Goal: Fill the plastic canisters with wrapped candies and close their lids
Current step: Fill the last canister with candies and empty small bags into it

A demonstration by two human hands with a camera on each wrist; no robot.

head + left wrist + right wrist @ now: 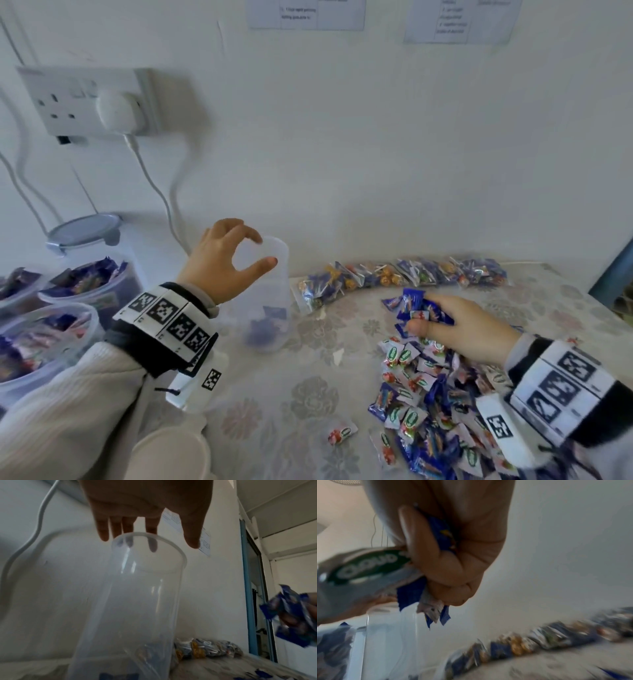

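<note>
A clear plastic canister (270, 301) (137, 601) stands upright on the table with a few blue wrapped candies (265, 325) at its bottom and no lid on. My left hand (239, 257) (152, 528) curls over its rim, fingers at the far side and thumb at the near side. To the right, my right hand (424, 318) (447, 574) grips a handful of blue and white candies (416, 303) (412, 593) just above the loose candy pile (428, 394). That handful (291, 618) shows at the right edge of the left wrist view, apart from the canister.
Filled, lidless canisters (85, 284) crowd the left edge, with a grey lid (84, 231) behind them. Bags of lollipops (404, 274) line the wall. One stray candy (342, 435) lies near the front. A socket (85, 102) with cables hangs on the wall.
</note>
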